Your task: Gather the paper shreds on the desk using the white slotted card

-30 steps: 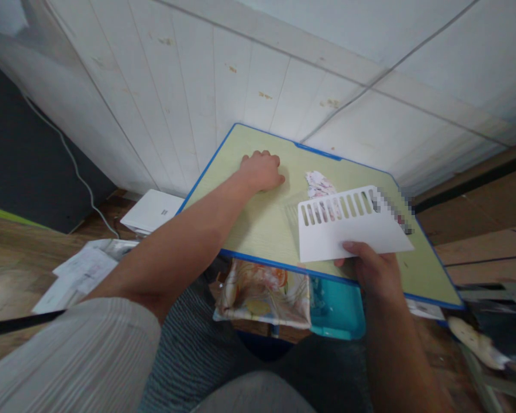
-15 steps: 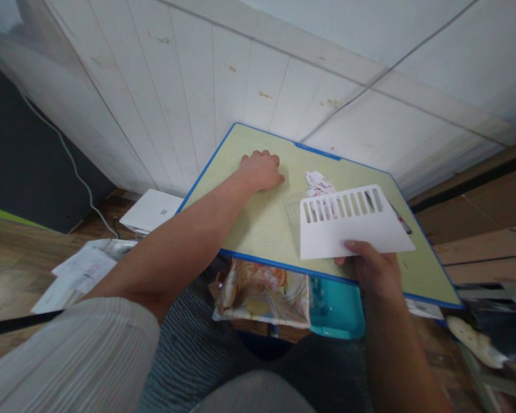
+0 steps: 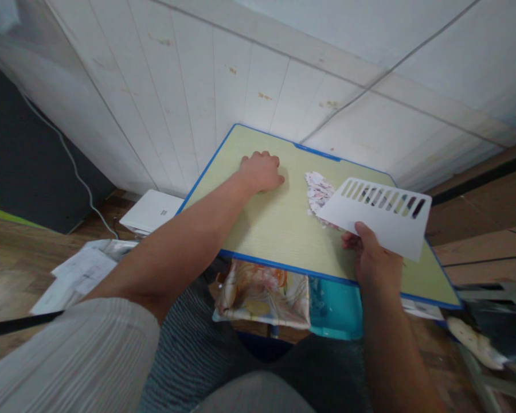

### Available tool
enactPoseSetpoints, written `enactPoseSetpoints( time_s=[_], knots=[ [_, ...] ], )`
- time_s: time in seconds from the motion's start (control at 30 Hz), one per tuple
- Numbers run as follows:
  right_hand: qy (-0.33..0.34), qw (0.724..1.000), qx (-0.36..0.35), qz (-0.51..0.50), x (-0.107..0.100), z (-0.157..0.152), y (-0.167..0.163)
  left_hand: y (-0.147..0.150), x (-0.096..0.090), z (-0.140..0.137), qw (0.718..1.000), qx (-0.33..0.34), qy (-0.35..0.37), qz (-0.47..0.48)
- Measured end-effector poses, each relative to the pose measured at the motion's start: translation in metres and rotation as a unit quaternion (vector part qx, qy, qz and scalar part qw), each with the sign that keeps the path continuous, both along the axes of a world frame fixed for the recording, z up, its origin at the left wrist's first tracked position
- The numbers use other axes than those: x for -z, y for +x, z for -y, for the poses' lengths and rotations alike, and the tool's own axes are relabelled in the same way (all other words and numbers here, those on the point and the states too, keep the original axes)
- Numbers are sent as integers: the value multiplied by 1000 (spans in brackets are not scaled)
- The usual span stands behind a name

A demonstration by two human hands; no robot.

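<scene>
My right hand (image 3: 376, 255) grips a flat white slotted card (image 3: 380, 221) by its near edge, thumb on top and fingers underneath. A row of long slots runs along the card's far side. Its left corner lies over a heap of small whitish-pink paper-like scraps (image 3: 317, 192), hiding part of it. My left hand (image 3: 260, 172) rests palm down on the light green tabletop (image 3: 279, 223), left of the scraps. Its fingers are curled in, and I see nothing held in them.
The tabletop has a blue rim and stands against a white panelled wall (image 3: 249, 74). Below its near edge are a patterned cloth (image 3: 262, 292) and a turquoise tray (image 3: 337, 310). A white box (image 3: 152, 210) and papers (image 3: 86, 267) lie at the left; brown boxes (image 3: 485, 229) stand at the right.
My right hand has swung and tilted the card toward the right and away from me, uncovering more of the scraps. My left hand has stayed in place.
</scene>
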State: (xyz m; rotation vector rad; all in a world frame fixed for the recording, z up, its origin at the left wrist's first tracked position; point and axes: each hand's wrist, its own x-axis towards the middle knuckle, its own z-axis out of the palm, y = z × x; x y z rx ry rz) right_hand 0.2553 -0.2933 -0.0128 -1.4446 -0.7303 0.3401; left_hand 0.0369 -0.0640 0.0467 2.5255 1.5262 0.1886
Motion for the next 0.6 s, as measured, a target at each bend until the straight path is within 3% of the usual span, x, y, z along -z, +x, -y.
enactPoseSetpoints(
  time_s=[0.3,0.6],
  knots=[
    [-77,995,9,66,-4,1,-1,0,-2,1,1000,-1,-5,-1],
    [-51,997,-32,52,-10,8,-5,0,-1,0,1000,-4,-1,1]
  ],
)
